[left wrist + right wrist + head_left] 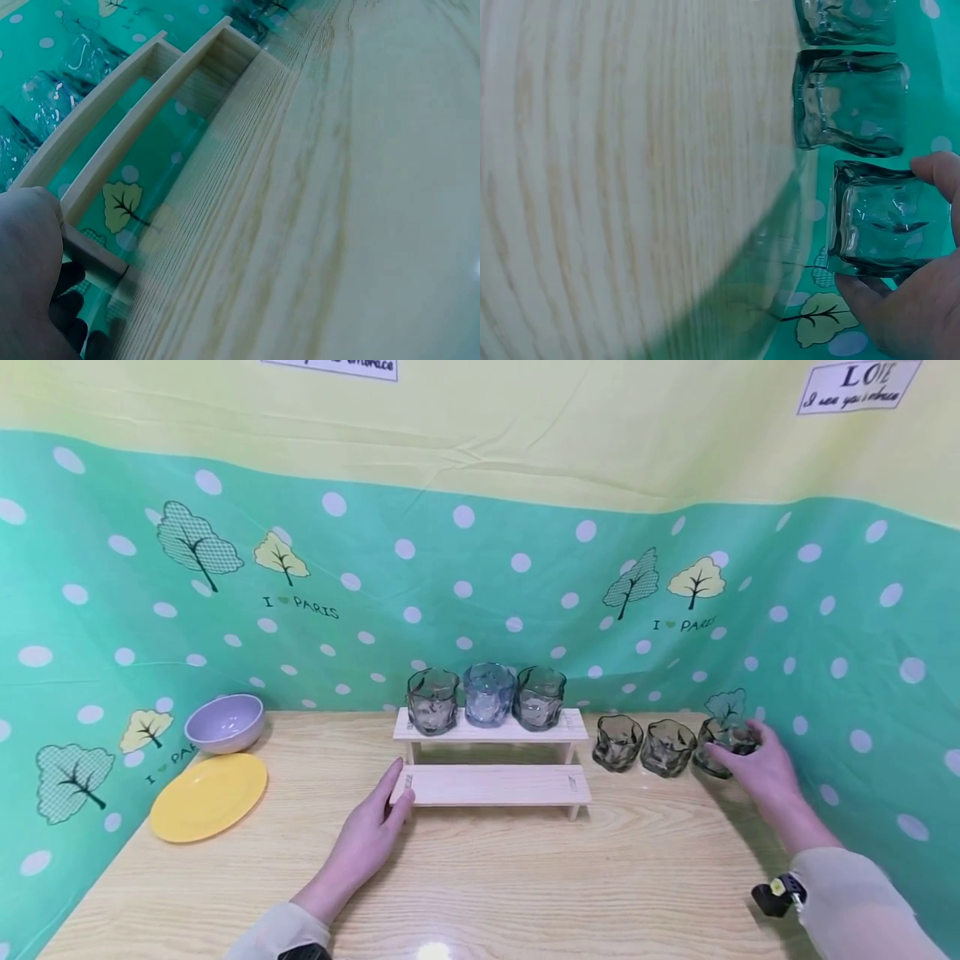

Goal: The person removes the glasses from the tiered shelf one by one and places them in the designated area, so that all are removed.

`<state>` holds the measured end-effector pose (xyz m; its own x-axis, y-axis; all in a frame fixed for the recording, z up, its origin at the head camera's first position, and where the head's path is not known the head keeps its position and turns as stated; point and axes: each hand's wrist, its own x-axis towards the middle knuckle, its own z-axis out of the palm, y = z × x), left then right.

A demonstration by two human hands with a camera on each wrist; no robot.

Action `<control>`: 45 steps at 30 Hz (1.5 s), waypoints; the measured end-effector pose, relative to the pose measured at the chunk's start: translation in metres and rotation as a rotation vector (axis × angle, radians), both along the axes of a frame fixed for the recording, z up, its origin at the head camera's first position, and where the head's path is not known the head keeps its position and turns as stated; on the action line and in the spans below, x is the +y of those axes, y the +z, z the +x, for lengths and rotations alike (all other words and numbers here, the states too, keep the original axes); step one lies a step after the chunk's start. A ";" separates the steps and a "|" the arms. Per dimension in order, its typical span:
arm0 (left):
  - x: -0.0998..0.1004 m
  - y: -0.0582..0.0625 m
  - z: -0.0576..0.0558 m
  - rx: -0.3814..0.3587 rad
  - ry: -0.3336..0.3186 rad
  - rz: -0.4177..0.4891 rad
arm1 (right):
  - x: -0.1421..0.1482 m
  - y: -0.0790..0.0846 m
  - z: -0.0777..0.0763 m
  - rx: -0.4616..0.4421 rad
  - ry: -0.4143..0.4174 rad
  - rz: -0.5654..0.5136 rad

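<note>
My left hand (367,837) is at the left end of the lower step of a two-tier wooden rack (491,785). Its thumb lies at the front corner and the fingers curl round the end, as the left wrist view shows. Far to the right, my right hand (767,774) grips a dark glass cup (885,221) from its sides, thumb and fingers on opposite walls. That cup is rightmost in a row; two similar dark cups, one in the middle (667,748) and one nearest the rack (618,745), stand beside it.
On the upper step stand a grey glass (432,703), a bluish glass (489,697) and another grey glass (540,700). A purple bowl (225,725) and a yellow plate (210,797) are at the left. A green patterned cloth (465,577) hangs behind and beside the wooden table (525,885).
</note>
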<state>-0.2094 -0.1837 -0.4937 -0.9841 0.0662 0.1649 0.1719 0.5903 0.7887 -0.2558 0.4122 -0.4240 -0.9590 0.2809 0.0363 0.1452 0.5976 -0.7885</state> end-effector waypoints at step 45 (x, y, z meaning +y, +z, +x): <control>0.000 0.002 0.000 -0.002 -0.008 0.001 | -0.004 -0.014 -0.007 -0.017 0.001 0.028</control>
